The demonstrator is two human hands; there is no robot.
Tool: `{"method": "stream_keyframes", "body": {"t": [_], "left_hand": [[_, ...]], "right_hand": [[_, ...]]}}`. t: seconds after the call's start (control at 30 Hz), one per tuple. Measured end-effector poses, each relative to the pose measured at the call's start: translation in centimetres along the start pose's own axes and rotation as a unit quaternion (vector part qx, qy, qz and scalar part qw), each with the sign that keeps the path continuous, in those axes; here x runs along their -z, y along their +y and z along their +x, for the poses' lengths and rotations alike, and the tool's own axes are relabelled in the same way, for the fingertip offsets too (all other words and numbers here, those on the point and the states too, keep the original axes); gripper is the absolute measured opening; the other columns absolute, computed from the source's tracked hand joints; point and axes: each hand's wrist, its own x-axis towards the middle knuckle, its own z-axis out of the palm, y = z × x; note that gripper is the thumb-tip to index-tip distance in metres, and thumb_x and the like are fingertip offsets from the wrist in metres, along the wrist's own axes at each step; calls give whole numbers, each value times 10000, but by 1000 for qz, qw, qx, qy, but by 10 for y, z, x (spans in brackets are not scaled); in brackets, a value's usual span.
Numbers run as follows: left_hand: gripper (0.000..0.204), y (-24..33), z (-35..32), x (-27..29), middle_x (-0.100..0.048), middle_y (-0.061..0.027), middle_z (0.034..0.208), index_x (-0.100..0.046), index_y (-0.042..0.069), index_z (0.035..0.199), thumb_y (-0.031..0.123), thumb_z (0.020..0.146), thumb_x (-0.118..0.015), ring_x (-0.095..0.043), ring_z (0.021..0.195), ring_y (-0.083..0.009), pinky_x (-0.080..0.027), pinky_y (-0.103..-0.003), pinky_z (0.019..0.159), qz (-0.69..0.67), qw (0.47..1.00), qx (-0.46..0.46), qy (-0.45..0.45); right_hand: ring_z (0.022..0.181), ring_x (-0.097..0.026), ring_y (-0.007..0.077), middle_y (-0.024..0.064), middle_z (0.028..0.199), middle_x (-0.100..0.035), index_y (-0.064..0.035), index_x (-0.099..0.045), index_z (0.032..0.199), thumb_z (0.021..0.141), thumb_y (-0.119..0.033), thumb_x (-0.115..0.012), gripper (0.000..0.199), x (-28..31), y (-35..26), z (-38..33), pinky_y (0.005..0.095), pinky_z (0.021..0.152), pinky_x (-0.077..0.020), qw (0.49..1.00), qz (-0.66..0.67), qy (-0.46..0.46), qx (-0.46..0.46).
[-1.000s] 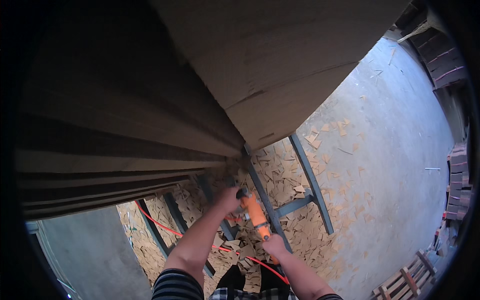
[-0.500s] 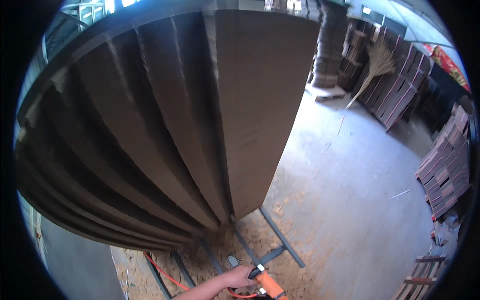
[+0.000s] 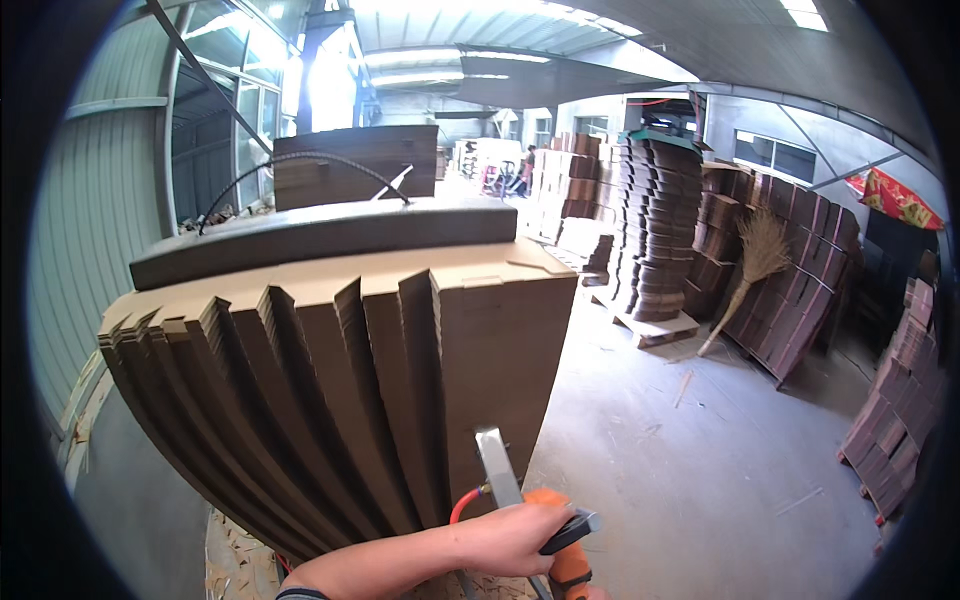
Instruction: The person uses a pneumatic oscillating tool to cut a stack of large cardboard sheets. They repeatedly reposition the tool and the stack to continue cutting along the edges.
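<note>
A large bundle of brown cardboard sheets (image 3: 330, 400) stands on edge right in front of me, its layers fanned out. My left hand (image 3: 510, 538) reaches in from the lower left and is closed over an orange power tool (image 3: 565, 570) at the bundle's lower right corner. A flat metal bar (image 3: 497, 465) rises from the tool along the cardboard, and a red hose (image 3: 463, 503) curves out beside it. Only a sliver of my right hand (image 3: 597, 593) shows at the bottom edge under the orange handle; its grip is cut off.
Tall stacks of flattened cardboard (image 3: 660, 220) stand on pallets at the back and right. A broom (image 3: 750, 270) leans on one stack. Cardboard scraps (image 3: 235, 560) litter the floor at lower left. A corrugated wall (image 3: 90, 250) runs along the left. A person (image 3: 527, 168) stands far back.
The view has swung up from the floor to the hall. The metal floor frame and scraps have dropped out of sight, and my hands with the tool now sit at the bottom edge.
</note>
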Motion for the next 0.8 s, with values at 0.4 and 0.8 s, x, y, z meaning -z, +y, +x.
{"method": "stream_keyframes", "body": {"t": [0.4, 0.8], "left_hand": [[256, 118, 86, 91, -550, -189, 779, -496, -48, 923, 60, 706, -580, -569, 773, -356, -452, -407, 699, 175, 980, 18, 90], [409, 110, 110, 115, -608, -196, 810, -546, -59, 1039, 106, 673, -622, -599, 780, -324, -472, -366, 707, 173, 971, 89, 142]], "right_hand": [[423, -497, 114, 2, 552, -514, -89, -526, 731, 754, -4, -596, 113, 97, -56, 80, 260, 373, -392, 961, 211, -36, 178], [494, -547, 142, 26, 598, -557, -53, -578, 764, 723, -25, -603, 57, 133, -83, 88, 304, 450, -452, 976, 126, -87, 155]]}}
